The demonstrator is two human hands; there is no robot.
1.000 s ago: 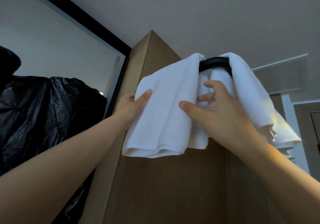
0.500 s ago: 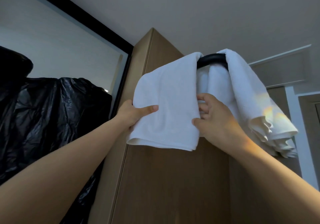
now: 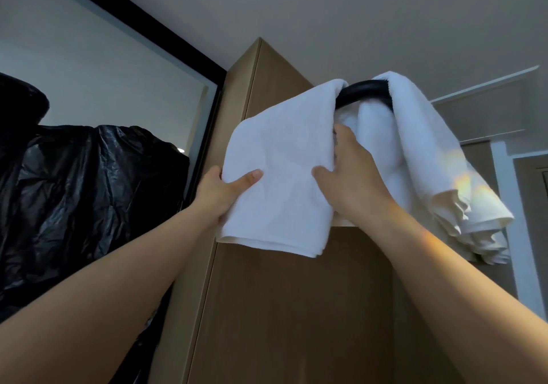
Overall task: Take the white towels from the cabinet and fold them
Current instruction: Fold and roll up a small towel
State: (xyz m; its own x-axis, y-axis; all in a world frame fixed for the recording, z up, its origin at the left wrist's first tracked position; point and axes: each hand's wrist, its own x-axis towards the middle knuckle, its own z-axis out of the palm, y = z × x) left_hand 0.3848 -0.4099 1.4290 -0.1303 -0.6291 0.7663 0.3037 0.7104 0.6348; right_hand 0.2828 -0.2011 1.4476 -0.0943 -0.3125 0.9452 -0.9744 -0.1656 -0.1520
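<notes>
Left hand (image 3: pixel 221 189) gripped the front white towel (image 3: pixel 278 161) at its left edge; right hand (image 3: pixel 353 176) gripped the right edge. It hung over a black curved bar (image 3: pixel 364 91) atop the wooden cabinet (image 3: pixel 296 309). Lifting both edges evenly should clear the bar without dragging the second towel (image 3: pixel 424 146).

white towels (image 3: pixel 281 170), black curved bar (image 3: pixel 363 93), light brown wooden cabinet (image 3: pixel 290 309), shiny black plastic bag (image 3: pixel 89 191), grey ceiling (image 3: pixel 326 13), black frame strip (image 3: pixel 142 19)
</notes>
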